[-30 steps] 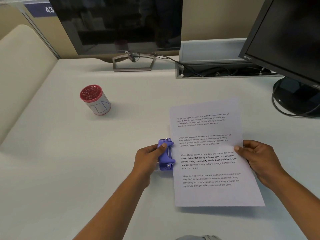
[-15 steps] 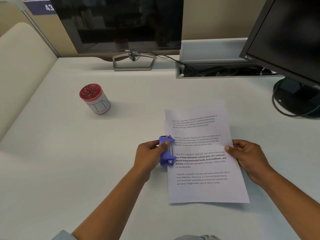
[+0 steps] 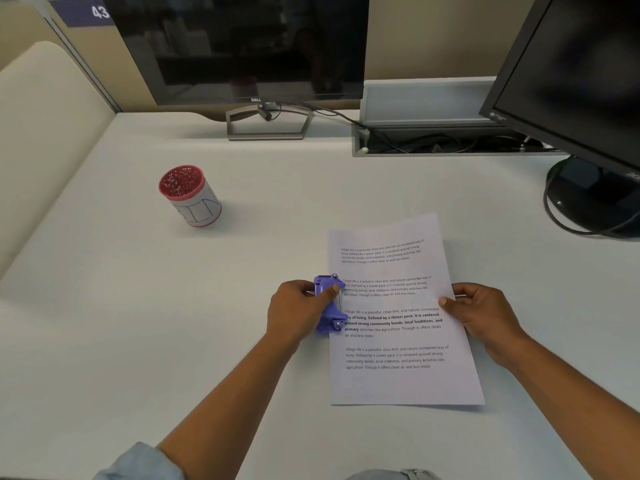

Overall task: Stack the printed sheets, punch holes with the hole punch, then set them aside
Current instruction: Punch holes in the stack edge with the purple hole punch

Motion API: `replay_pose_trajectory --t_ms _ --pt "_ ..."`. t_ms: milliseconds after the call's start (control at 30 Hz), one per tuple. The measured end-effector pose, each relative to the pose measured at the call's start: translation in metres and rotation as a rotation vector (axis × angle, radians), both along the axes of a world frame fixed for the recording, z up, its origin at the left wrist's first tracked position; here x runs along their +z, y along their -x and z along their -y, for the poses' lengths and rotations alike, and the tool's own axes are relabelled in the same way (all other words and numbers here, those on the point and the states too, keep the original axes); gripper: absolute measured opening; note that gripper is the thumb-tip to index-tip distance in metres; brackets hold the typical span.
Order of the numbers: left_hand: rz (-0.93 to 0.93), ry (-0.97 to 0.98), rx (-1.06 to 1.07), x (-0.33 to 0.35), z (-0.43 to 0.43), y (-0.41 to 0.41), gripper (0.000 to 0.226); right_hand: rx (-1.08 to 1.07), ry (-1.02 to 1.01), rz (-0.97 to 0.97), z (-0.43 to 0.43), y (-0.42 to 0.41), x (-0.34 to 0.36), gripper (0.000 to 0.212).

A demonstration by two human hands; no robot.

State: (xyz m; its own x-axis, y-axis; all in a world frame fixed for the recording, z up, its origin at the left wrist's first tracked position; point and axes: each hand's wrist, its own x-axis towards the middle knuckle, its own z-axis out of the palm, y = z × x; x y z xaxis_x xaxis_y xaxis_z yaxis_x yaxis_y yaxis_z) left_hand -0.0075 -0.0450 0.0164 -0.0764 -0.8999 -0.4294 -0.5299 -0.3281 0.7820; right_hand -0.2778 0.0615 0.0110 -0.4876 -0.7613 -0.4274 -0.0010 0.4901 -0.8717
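The printed sheets (image 3: 398, 382) lie on the white desk (image 3: 173, 323) as one stack, with several blocks of text on top. A purple hole punch (image 3: 329, 306) sits over the middle of the stack's left edge. My left hand (image 3: 298, 310) grips the punch, thumb on top of it. At the right edge, my right hand (image 3: 485, 313) pinches the sheets, thumb lying on the paper.
A red-rimmed cup (image 3: 190, 195) stands at the left middle of the desk. A Dell monitor (image 3: 242, 46) stands at the back. A second black monitor (image 3: 571, 81) with its round base and cables is at the right. A cable tray (image 3: 433, 140) lies between them.
The sheets have slid left under my right hand, and their left edge has gone into the hole punch. My left hand has kept hold of the punch.
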Motion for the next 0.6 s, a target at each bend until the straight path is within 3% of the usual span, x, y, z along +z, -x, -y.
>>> replay_pose_trajectory --t_ms 200,333,500,600 --pt "0.093 0.042 -0.035 -0.0021 0.0017 -0.0005 0.041 0.027 -0.042 -0.115 -0.0012 -0.0015 0.0015 0.004" --pt "0.145 0.038 -0.032 -0.0026 0.002 -0.0026 0.048 0.029 -0.109 -0.334 0.0004 0.0005 0.0032 0.013" --pt "0.14 0.048 -0.03 -0.0077 0.002 -0.0049 0.044 -0.018 -0.123 -0.432 0.001 -0.0003 0.0048 0.019" --pt "0.12 0.044 -0.035 -0.0095 0.0033 -0.0046 0.042 -0.028 -0.131 -0.458 0.0019 -0.0016 0.005 0.01"
